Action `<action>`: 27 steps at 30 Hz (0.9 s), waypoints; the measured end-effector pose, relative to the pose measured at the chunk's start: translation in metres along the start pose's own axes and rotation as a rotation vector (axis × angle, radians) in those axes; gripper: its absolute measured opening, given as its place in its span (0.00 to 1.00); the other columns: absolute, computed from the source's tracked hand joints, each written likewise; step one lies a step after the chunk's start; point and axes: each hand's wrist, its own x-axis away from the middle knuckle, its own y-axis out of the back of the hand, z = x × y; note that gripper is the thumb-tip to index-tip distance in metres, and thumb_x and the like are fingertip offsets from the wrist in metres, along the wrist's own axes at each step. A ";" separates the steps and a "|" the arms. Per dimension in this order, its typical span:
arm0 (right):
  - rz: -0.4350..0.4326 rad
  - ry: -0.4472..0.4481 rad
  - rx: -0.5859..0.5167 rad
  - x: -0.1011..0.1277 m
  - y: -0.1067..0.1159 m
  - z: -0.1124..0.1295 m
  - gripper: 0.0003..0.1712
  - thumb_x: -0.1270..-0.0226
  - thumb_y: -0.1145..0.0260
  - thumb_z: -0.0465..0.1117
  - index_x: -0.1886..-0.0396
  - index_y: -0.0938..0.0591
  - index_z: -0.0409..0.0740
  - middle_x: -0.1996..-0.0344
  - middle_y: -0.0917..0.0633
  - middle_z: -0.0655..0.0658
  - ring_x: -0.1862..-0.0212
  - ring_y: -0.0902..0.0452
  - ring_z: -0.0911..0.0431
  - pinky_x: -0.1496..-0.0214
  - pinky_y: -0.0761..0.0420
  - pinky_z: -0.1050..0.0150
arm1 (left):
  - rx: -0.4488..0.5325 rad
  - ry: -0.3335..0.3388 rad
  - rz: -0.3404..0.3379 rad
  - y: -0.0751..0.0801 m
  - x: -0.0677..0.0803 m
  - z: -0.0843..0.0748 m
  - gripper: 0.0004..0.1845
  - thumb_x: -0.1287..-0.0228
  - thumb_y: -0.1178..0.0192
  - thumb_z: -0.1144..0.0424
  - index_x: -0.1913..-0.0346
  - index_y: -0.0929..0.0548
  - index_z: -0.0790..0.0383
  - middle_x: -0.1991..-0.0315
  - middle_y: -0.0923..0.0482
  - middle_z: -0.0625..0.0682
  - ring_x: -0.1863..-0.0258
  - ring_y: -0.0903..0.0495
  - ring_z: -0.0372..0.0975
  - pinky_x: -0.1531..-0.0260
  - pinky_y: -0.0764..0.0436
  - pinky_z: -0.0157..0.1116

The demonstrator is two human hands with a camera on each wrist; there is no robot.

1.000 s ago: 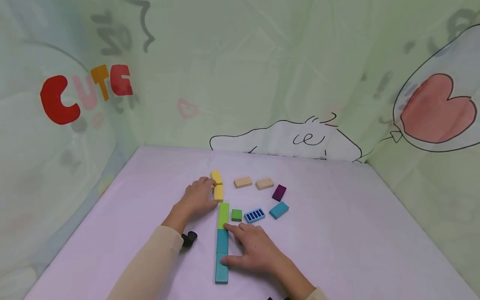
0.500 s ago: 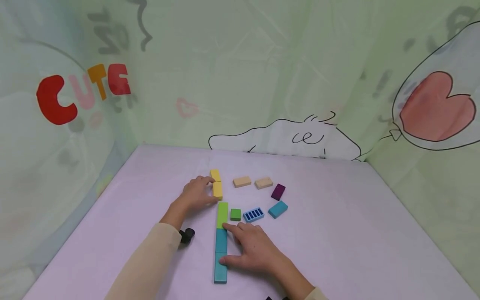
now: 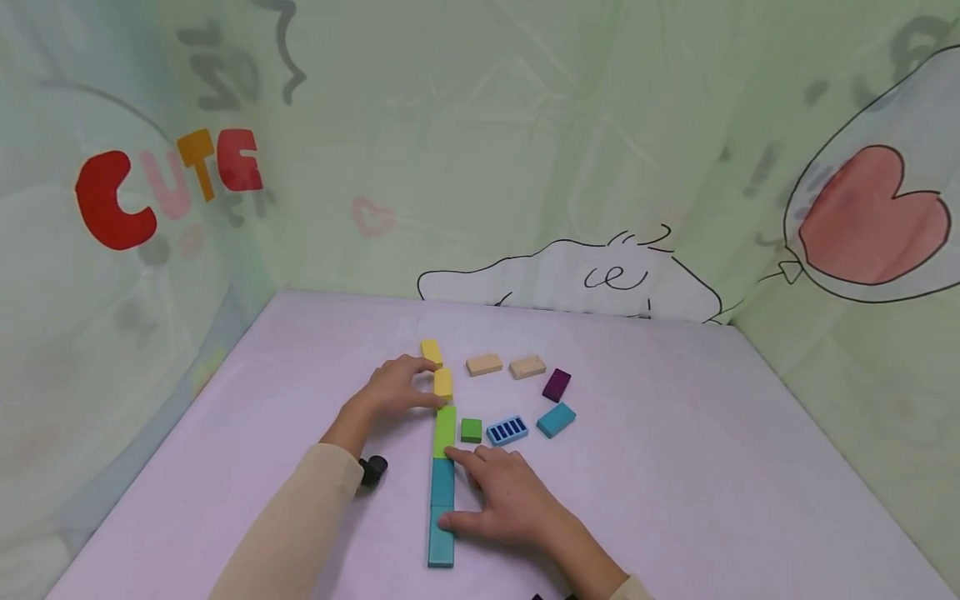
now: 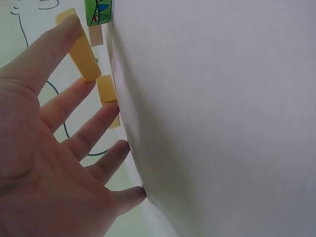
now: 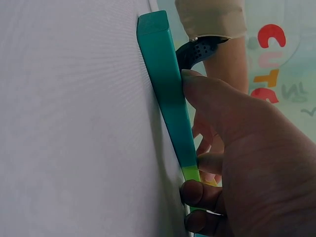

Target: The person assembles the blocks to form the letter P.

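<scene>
In the head view my left hand [image 3: 392, 388] pinches the nearer yellow block [image 3: 443, 384] between thumb and index finger. The left wrist view shows that yellow block [image 4: 86, 59] held by its two ends. Just beyond it lies another yellow block [image 3: 431, 352]. A lime-green block [image 3: 445, 427] and two teal blocks, one in the middle [image 3: 442, 482] and one nearest me [image 3: 441, 546], form a straight row. My right hand [image 3: 513, 500] rests along this row from the right, thumb on the nearest teal block and index finger at the lime-green one.
Right of the row lie a small green block [image 3: 471, 430], a blue striped block [image 3: 507, 430], a blue block [image 3: 556, 420] and a purple block [image 3: 557, 385]. Two plain wooden blocks, left [image 3: 483, 364] and right [image 3: 527, 367], sit farther back. Printed cloth surrounds the table [image 3: 712, 467].
The nearer yellow block has shifted right, with my left hand, away from the far yellow block and to the end of the lime-green block. My right hand has stayed in place.
</scene>
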 end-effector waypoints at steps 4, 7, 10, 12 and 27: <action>-0.002 0.004 -0.003 0.000 0.001 0.001 0.50 0.43 0.33 0.76 0.24 0.28 0.60 0.66 0.26 0.60 0.60 0.32 0.63 0.51 0.27 0.56 | -0.032 0.008 0.010 -0.001 0.000 -0.002 0.36 0.39 0.28 0.44 0.29 0.23 0.48 0.26 0.30 0.55 0.26 0.35 0.55 0.28 0.33 0.59; 0.002 -0.002 -0.006 0.000 0.001 0.002 0.50 0.43 0.33 0.76 0.24 0.28 0.60 0.66 0.26 0.60 0.60 0.32 0.63 0.50 0.27 0.56 | -0.041 0.016 0.020 -0.001 0.000 -0.002 0.35 0.38 0.28 0.44 0.29 0.23 0.47 0.25 0.31 0.55 0.26 0.35 0.55 0.28 0.33 0.59; 0.007 -0.010 -0.007 0.000 0.001 0.001 0.50 0.43 0.33 0.77 0.24 0.28 0.61 0.66 0.26 0.60 0.60 0.32 0.63 0.50 0.27 0.57 | -0.046 0.013 0.031 -0.001 -0.001 -0.003 0.34 0.38 0.29 0.44 0.29 0.23 0.47 0.25 0.32 0.55 0.26 0.35 0.55 0.28 0.34 0.60; 0.009 -0.014 -0.008 0.000 0.001 0.001 0.50 0.43 0.33 0.77 0.24 0.28 0.61 0.66 0.26 0.60 0.60 0.32 0.63 0.51 0.27 0.57 | -0.050 0.014 0.039 -0.001 -0.001 -0.003 0.35 0.38 0.29 0.43 0.29 0.23 0.46 0.25 0.32 0.55 0.26 0.35 0.55 0.28 0.35 0.60; 0.017 -0.022 -0.016 -0.001 0.000 0.000 0.51 0.43 0.34 0.78 0.24 0.28 0.61 0.63 0.24 0.60 0.58 0.31 0.62 0.48 0.25 0.55 | -0.097 0.013 0.050 -0.004 -0.004 -0.005 0.32 0.35 0.31 0.44 0.30 0.22 0.47 0.25 0.33 0.56 0.25 0.36 0.56 0.25 0.41 0.64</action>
